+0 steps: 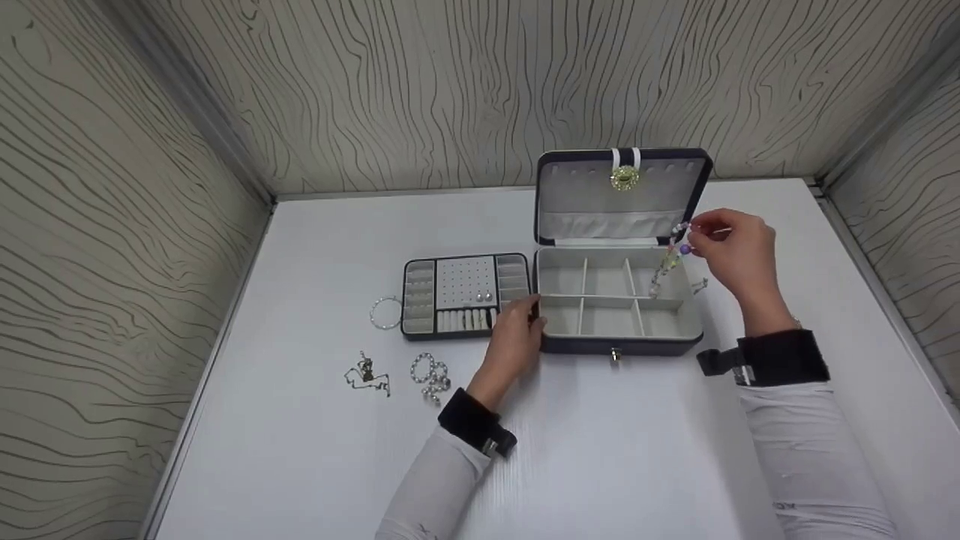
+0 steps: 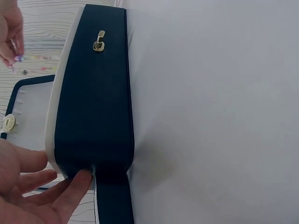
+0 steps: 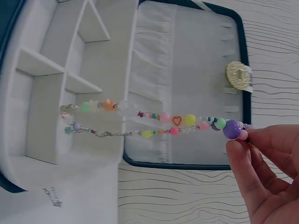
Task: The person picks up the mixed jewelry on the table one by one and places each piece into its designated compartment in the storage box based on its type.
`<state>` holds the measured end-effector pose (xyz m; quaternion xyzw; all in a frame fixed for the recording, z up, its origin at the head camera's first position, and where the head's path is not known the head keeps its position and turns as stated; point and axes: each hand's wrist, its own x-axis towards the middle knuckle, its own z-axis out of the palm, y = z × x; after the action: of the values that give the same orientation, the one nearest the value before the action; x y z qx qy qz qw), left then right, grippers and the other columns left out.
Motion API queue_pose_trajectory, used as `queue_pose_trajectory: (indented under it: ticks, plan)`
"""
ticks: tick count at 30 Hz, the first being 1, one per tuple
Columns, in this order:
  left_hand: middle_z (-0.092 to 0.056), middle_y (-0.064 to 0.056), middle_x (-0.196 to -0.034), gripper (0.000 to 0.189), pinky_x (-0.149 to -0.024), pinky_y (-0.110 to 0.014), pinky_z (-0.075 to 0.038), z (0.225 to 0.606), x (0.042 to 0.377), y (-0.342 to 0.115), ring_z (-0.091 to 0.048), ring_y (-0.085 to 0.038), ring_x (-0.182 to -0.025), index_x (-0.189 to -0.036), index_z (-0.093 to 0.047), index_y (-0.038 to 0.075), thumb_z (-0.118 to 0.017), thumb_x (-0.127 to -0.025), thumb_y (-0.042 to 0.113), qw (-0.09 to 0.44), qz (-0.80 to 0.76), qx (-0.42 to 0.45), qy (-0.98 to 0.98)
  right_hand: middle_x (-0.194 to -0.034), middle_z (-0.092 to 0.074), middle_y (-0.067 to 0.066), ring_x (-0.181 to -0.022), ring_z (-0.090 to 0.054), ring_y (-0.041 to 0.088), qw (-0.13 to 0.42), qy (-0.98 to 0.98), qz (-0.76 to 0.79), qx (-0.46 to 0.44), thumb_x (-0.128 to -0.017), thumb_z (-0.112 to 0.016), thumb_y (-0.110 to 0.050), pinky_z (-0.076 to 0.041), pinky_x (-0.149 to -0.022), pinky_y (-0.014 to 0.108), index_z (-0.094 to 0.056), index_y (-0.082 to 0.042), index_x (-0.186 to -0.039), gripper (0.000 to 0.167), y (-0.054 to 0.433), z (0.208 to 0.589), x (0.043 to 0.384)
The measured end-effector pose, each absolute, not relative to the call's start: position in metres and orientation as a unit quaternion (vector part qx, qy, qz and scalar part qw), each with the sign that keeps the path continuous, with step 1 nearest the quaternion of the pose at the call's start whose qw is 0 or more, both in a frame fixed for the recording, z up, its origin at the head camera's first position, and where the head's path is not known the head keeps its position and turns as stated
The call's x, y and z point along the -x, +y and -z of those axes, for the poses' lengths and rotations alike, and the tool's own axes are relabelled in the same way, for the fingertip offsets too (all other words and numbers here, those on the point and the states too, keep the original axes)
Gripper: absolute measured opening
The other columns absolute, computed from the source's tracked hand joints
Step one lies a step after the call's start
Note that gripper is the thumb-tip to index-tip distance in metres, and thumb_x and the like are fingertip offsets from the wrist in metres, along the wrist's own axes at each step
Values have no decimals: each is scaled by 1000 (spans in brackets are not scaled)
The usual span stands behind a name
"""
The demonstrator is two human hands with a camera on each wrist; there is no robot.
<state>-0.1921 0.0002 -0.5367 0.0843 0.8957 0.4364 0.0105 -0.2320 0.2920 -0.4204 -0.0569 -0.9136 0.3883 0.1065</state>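
My right hand (image 1: pixel 741 251) pinches one end of a colourful beaded necklace (image 3: pixel 190 120) between thumb and fingers. The strand hangs as a long loop, its low end over the back right compartment of the dark blue jewelry box (image 2: pixel 93 93). This box stands with its lid (image 1: pixel 615 191) raised, and white dividers split the inside into compartments. At the box's left front corner, my left hand (image 1: pixel 514 341) touches the side with fingers extended. Beside that hand lies a jewelry tray (image 1: pixel 418 330), with two pearl-like studs (image 1: pixel 484 297) on its perforated panel.
A thin bracelet (image 1: pixel 385 313) lies left of the tray. Nearer the front are a chain with a pendant (image 1: pixel 367 373) and a pearl-like beaded piece (image 1: pixel 431 375). A small silvery chain (image 1: pixel 700 285) lies right of the box. Patterned walls (image 1: pixel 450 90) border the white table (image 1: pixel 315 465).
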Motion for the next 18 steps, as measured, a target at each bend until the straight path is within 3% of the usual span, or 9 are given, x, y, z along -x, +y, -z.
queue_pose_trajectory:
  ticks: [6, 10, 14, 18]
  plan:
    - [-61, -15, -122, 41, -87, -28, -53, 535, 192, 0, -61, -23, -107, -136, -54, 1, -61, -96, 9, 14, -439, -83, 895, -97, -64, 18, -81, -61, 12, 138, -904, -398, 69, -93, -62, -5, -48, -61, 6, -67, 6, -109, 20, 290, 454, 241]
    - [-61, -15, -121, 41, -87, -28, -52, 536, 192, -1, -61, -23, -107, -136, -54, 0, -62, -96, 9, 14, -440, -84, 894, -91, -65, 18, -77, -63, 16, 177, -904, -385, 61, -91, -62, -1, -45, -60, 7, -68, 7, -101, 14, 288, 479, 243]
    - [-61, -15, -121, 41, -86, -27, -53, 536, 193, -1, -61, -22, -106, -135, -54, 0, -62, -96, 8, 17, -443, -87, 892, -88, -64, 22, -81, -63, 32, 194, -917, -348, 32, -89, -61, 4, -47, -69, 25, -67, 8, -94, 9, 286, 498, 244]
    - [-60, -15, -122, 41, -86, -25, -52, 537, 194, -2, -61, -22, -106, -135, -54, 0, -61, -96, 7, 21, -448, -88, 889, -86, -62, 22, -81, -60, 36, 176, -929, -325, 13, -89, -61, 5, -48, -72, 43, -68, 7, -92, 9, 285, 509, 244]
